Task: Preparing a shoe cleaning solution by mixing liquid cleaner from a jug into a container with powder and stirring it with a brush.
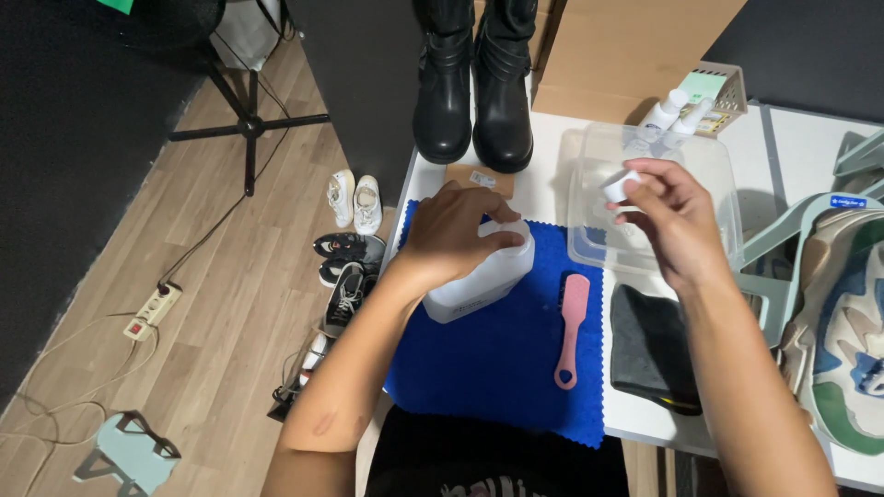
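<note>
Left hand [453, 235] clamps the white bottle [483, 271] on the blue cloth [502, 359]; right hand [670, 221] pinches the small white cap [620, 185] at two o'clock from the bottle's neck, nearer.

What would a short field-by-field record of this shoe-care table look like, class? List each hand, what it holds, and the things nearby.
Left hand: grips the top of a white plastic jug lying tilted on the cloth
Right hand: holds a small white cap in its fingertips, above the tub
Blue cloth: spread on the white table
Pink plastic brush: lies on the cloth, right of the jug
Clear plastic tub: behind the brush
Dark folded cloth: right of the brush
Black boots: upright at the table's far edge
</note>
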